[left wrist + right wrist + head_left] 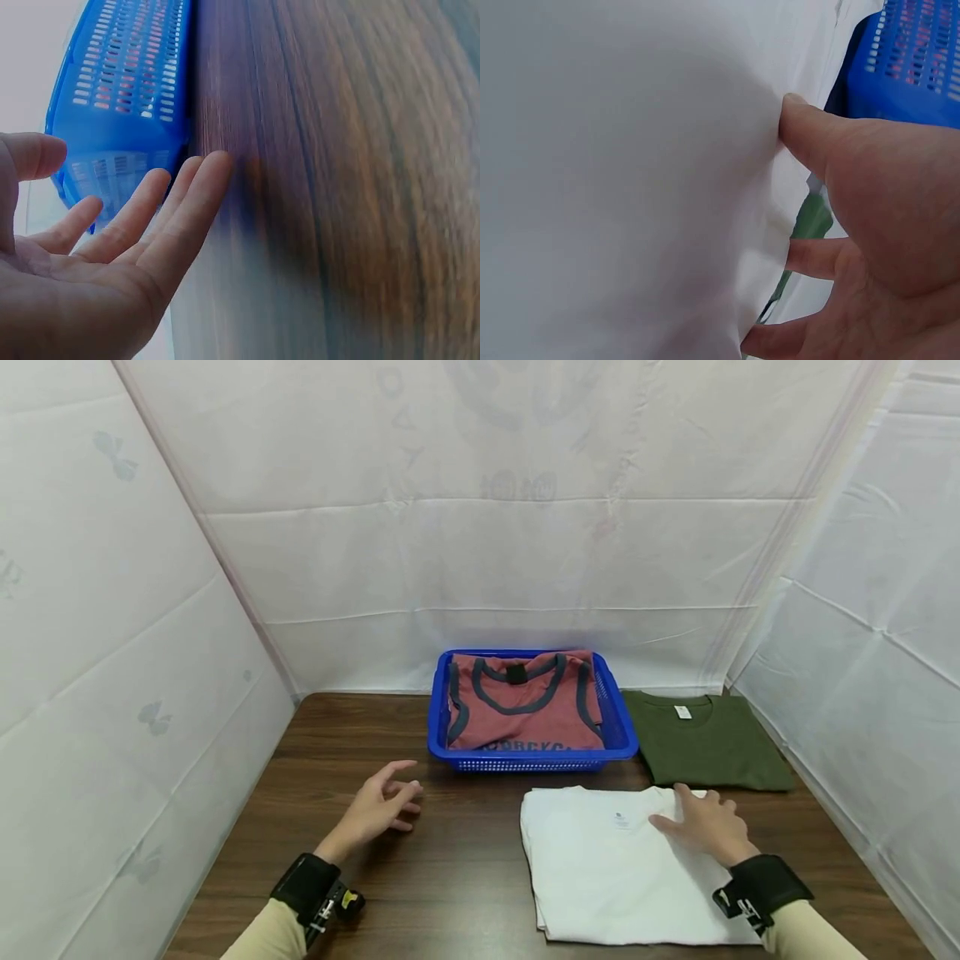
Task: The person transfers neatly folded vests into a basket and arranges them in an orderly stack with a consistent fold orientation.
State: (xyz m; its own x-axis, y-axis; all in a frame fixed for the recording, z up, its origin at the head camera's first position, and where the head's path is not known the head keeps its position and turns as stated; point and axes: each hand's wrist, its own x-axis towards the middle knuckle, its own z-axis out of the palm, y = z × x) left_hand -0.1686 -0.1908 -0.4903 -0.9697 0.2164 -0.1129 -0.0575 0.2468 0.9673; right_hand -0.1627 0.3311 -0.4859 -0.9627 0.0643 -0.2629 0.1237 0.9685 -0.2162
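Touched folded white garment on bench with spread right grip; could not tell whether pinching; held left grip spread, well apart; seemingly began grasping; likely needed left's help next.

in the head view the blue basket hides the bottom of the red shirt and part of its lettering, while the labels on the white cloth and green shirt are too small to read. two fingertips of the right hand are hidden behind the cloth's edge, so their grip cannot be told. the left wrist view crops the left hand and basket, and blurs the table.
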